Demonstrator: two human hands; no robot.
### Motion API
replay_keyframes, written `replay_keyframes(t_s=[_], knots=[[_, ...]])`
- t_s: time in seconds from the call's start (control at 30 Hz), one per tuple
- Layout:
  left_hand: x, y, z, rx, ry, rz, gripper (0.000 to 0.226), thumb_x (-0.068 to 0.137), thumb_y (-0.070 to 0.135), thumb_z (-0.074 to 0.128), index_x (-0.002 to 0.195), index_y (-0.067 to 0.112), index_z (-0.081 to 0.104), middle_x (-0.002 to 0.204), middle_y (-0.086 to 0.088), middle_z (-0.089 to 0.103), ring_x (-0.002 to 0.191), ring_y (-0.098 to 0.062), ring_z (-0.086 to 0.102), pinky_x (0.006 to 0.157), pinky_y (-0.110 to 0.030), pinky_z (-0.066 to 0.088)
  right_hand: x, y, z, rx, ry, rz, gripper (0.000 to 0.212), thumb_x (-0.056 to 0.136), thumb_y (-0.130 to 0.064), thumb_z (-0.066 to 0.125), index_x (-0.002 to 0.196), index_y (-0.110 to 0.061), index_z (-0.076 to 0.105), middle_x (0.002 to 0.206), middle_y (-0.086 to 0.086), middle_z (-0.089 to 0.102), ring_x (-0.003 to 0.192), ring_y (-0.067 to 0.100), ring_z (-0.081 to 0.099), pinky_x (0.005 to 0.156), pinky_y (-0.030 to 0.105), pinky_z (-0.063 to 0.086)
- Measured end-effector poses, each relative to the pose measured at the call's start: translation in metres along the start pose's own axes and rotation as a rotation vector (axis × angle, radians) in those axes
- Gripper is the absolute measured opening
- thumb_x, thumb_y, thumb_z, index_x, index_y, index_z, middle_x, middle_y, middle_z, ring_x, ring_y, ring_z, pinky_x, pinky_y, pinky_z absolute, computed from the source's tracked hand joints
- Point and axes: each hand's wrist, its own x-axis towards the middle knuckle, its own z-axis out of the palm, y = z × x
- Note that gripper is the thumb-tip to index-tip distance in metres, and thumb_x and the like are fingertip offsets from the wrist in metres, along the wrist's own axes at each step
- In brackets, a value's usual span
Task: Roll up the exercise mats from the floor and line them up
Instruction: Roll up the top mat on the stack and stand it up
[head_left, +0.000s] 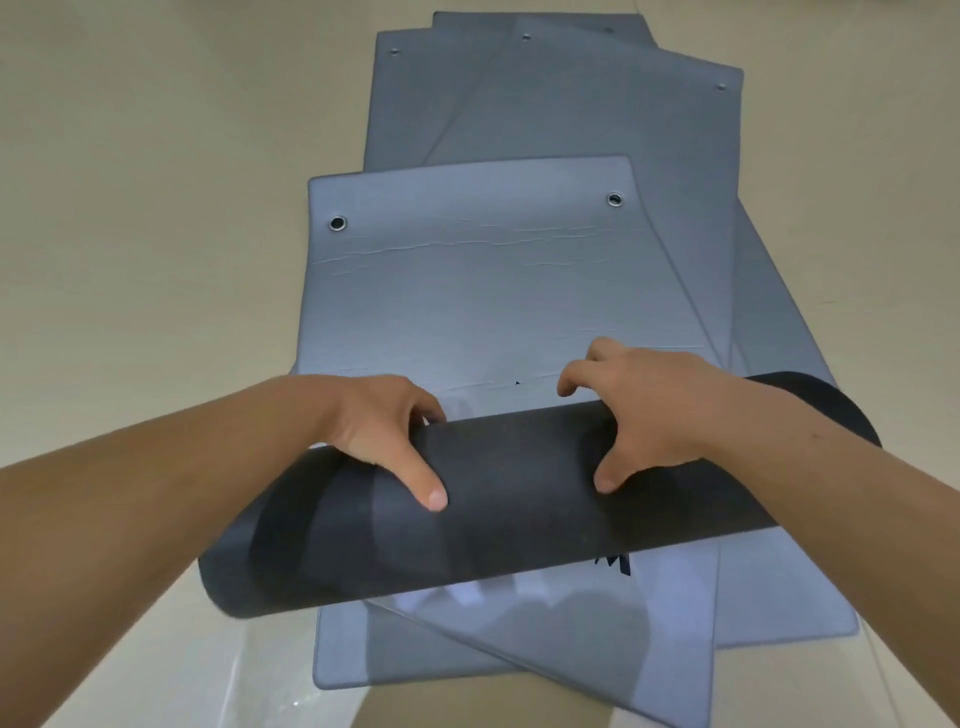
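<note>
A grey-blue exercise mat (467, 280) lies on top of a pile, its near part wound into a dark roll (519, 499) that runs slantwise across the middle of the head view. My left hand (384, 431) grips the roll left of its middle, thumb on the near side and fingers curled over the far side. My right hand (639, 415) grips it further right in the same way. The flat far end of the mat has two metal eyelets (337, 223).
Several more grey-blue mats (571, 104) lie flat and fanned out beneath, reaching past the roll at the far end and toward me (779, 597). Pale beige floor (156, 208) surrounds the pile on both sides.
</note>
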Motion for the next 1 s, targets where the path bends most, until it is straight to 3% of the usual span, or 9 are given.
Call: replay_keyframes(t_s=[0.1, 0.2, 0.3, 0.47, 0.53, 0.6, 0.7, 0.87, 1.0], knots=[[-0.001, -0.022, -0.020, 0.078, 0.331, -0.066, 0.121, 0.046, 0.096, 0.074, 0.148, 0.036, 0.051, 0.149, 0.010, 0.053, 0.136, -0.020, 0.055, 0.112, -0.045, 0.046, 0.001, -0.023, 0.010, -0.100, 0.033, 0.050, 0.109, 0.067, -0.063, 0.086, 0.154, -0.030, 0.029, 0.143, 0.001, 0.042, 0.125, 0.027, 0.052, 0.092, 0.043, 0.052], [-0.002, -0.023, -0.025, 0.225, 0.629, -0.128, 0.097, 0.069, 0.090, 0.068, 0.144, 0.030, 0.055, 0.145, 0.006, 0.055, 0.133, -0.022, 0.055, 0.102, -0.043, 0.051, 0.015, -0.052, 0.034, -0.267, -0.013, 0.168, 0.154, 0.059, -0.075, 0.086, 0.162, -0.011, -0.009, 0.167, 0.022, 0.010, 0.153, 0.048, 0.018, 0.110, 0.065, 0.040], [-0.010, -0.001, -0.013, 0.380, 0.740, -0.010, 0.057, 0.092, 0.067, 0.062, 0.131, 0.026, 0.063, 0.127, 0.003, 0.060, 0.114, -0.025, 0.061, 0.084, -0.037, 0.052, 0.036, -0.047, 0.030, -0.282, 0.072, 0.177, 0.146, 0.054, -0.078, 0.085, 0.159, -0.014, 0.007, 0.154, 0.018, 0.033, 0.140, 0.044, 0.038, 0.103, 0.063, 0.045], [-0.029, 0.023, 0.030, 0.545, 0.674, 0.135, 0.064, 0.085, 0.079, 0.055, 0.121, 0.026, 0.055, 0.117, 0.001, 0.057, 0.105, -0.024, 0.056, 0.075, -0.036, 0.043, 0.066, -0.026, -0.017, -0.041, 0.038, 0.127, 0.134, 0.043, -0.074, 0.092, 0.156, -0.037, 0.030, 0.145, 0.002, 0.042, 0.131, 0.031, 0.051, 0.092, 0.045, 0.047], [-0.027, 0.015, 0.048, 0.565, 0.604, 0.087, 0.094, 0.080, 0.080, 0.062, 0.149, 0.022, 0.037, 0.148, -0.007, 0.045, 0.132, -0.028, 0.046, 0.098, -0.042, 0.048, 0.075, -0.026, -0.025, 0.054, 0.073, 0.146, 0.135, 0.045, -0.063, 0.098, 0.159, -0.041, 0.028, 0.152, 0.002, 0.030, 0.140, 0.033, 0.040, 0.094, 0.048, 0.048], [-0.021, 0.003, 0.057, 0.535, 0.575, 0.046, 0.123, 0.078, 0.078, 0.067, 0.165, 0.016, 0.006, 0.168, -0.014, 0.015, 0.154, -0.032, 0.021, 0.123, -0.043, 0.029, 0.079, -0.025, -0.024, 0.119, 0.143, 0.168, 0.129, 0.046, -0.058, 0.099, 0.156, -0.042, 0.033, 0.148, 0.001, 0.029, 0.140, 0.031, 0.033, 0.090, 0.048, 0.047], [-0.009, -0.005, 0.057, 0.576, 0.624, 0.024, 0.138, 0.074, 0.079, 0.071, 0.165, 0.014, -0.009, 0.163, -0.017, 0.014, 0.150, -0.035, 0.019, 0.126, -0.043, 0.022, 0.074, -0.024, -0.014, 0.084, 0.294, 0.176, 0.100, 0.057, -0.062, 0.093, 0.141, -0.037, 0.047, 0.133, 0.000, 0.042, 0.128, 0.027, 0.042, 0.084, 0.040, 0.041], [0.024, -0.006, 0.043, 0.557, 0.643, -0.077, 0.151, 0.058, 0.083, 0.078, 0.162, 0.006, 0.000, 0.155, -0.019, 0.028, 0.143, -0.038, 0.032, 0.120, -0.058, 0.032, 0.060, -0.033, 0.013, -0.006, 0.487, 0.090, 0.045, 0.099, -0.053, 0.058, 0.136, -0.028, 0.055, 0.135, 0.001, 0.053, 0.128, 0.027, 0.048, 0.097, 0.040, 0.045], [0.027, -0.009, 0.021, 0.552, 0.666, -0.015, 0.132, 0.051, 0.086, 0.074, 0.149, 0.012, 0.028, 0.132, -0.009, 0.051, 0.118, -0.030, 0.053, 0.099, -0.049, 0.050, 0.056, -0.028, 0.033, 0.039, 0.408, 0.059, 0.081, 0.096, -0.057, 0.054, 0.164, -0.025, 0.023, 0.173, 0.011, 0.013, 0.160, 0.030, 0.007, 0.128, 0.050, 0.014]])
